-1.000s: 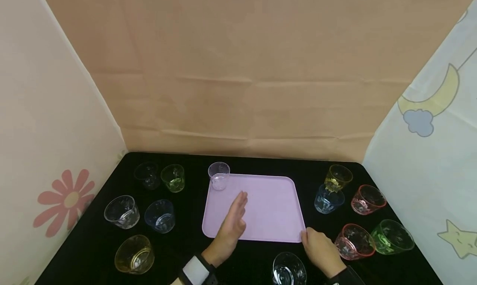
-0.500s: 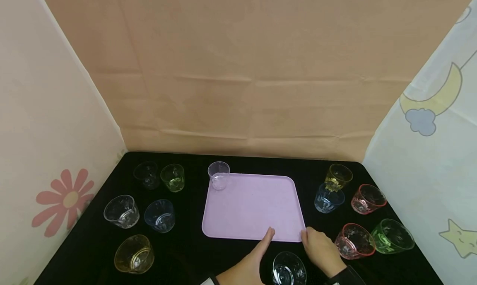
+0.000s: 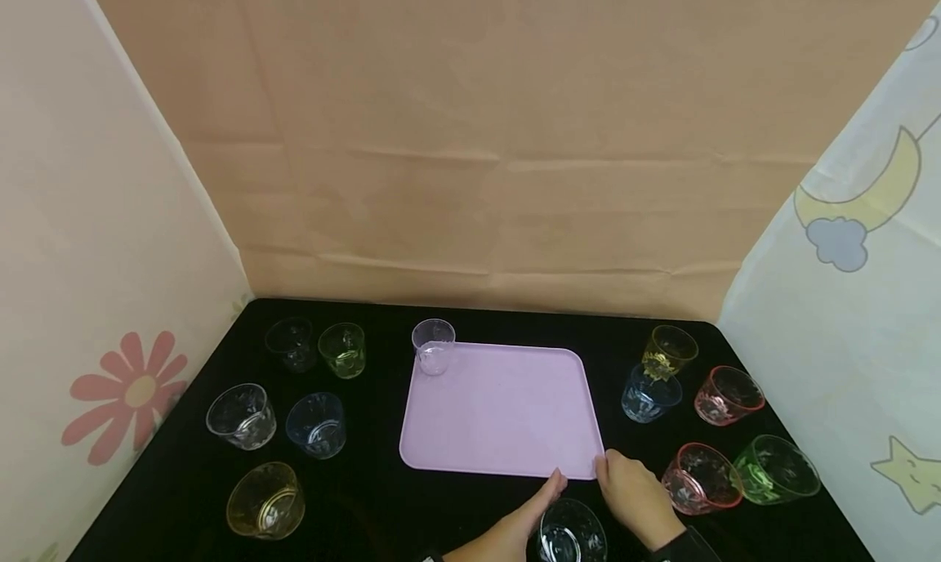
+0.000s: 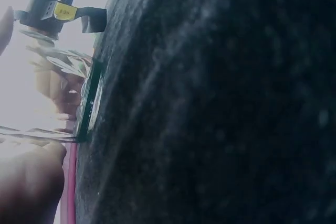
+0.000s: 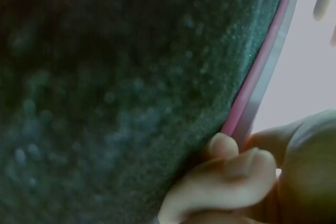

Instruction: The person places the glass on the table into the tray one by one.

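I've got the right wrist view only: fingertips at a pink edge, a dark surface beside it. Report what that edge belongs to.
Observer: A lilac tray; the right hand is at its near right corner.
Operator: Now give me the left hand's place.
Observer: In the head view, the left hand is at the left side of the front glass, a clear one. Whether it grips it, I can't tell.
Operator: Name whatever stands on the tray.
Observer: Just the corner glass, also clear, at the far left.
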`<state>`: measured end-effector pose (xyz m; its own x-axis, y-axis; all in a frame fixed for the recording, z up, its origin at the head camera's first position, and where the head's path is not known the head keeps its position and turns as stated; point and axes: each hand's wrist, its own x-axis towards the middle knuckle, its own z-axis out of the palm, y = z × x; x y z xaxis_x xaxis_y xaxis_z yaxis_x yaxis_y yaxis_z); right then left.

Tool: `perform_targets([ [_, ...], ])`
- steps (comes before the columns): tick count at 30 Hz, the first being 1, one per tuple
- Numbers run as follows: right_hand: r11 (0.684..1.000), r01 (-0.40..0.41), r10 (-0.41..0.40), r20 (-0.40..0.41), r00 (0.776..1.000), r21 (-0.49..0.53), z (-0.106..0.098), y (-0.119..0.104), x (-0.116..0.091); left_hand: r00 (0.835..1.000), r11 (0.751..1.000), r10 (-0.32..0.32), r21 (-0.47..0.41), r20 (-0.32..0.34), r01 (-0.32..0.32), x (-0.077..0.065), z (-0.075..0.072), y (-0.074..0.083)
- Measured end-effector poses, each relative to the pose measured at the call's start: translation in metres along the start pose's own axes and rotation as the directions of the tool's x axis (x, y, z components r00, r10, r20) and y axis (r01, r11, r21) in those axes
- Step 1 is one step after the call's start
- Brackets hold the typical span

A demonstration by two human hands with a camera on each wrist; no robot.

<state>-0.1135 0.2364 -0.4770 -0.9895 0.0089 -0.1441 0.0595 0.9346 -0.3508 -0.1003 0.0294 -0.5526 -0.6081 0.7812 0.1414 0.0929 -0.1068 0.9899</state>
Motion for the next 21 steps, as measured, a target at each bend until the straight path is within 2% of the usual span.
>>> perform_targets([
  [1,1.0,0.001,-0.001,-0.001,1.0,-0.001,0.0,0.0,0.0,1.0,1.0,-0.014,0.021,-0.005,0.014,-0.002,0.0,0.01],
  [2,1.0,0.001,-0.001,-0.001,1.0,0.0,0.0,0.0,0.0,0.999,0.997,0.014,0.075,0.037,-0.016,-0.015,-0.001,0.047],
  [3,1.0,0.002,-0.002,-0.002,1.0,-0.001,0.0,0.0,0.0,0.999,0.996,0.003,0.092,0.037,-0.006,-0.015,-0.001,0.05],
  [7,1.0,-0.004,0.004,0.008,1.0,-0.002,0.0,0.0,0.0,0.998,0.998,-0.033,0.052,0.049,0.03,-0.017,-0.002,0.052],
  [12,1.0,-0.012,0.012,0.019,1.0,-0.003,0.0,0.0,0.0,0.997,0.998,0.022,0.051,0.071,-0.026,-0.018,-0.004,0.043],
  [17,1.0,-0.018,0.018,0.027,0.999,-0.005,-0.001,-0.001,0.0,0.996,0.996,0.067,0.061,0.052,-0.07,-0.014,-0.004,0.021],
  [19,1.0,-0.02,0.02,0.031,0.999,-0.004,-0.001,-0.001,0.0,0.995,0.994,0.079,0.074,0.052,-0.083,-0.014,-0.004,0.017],
  [21,1.0,-0.024,0.024,0.034,0.999,-0.003,-0.001,-0.001,0.0,0.995,0.993,0.082,0.08,0.054,-0.087,-0.014,-0.004,0.02],
])
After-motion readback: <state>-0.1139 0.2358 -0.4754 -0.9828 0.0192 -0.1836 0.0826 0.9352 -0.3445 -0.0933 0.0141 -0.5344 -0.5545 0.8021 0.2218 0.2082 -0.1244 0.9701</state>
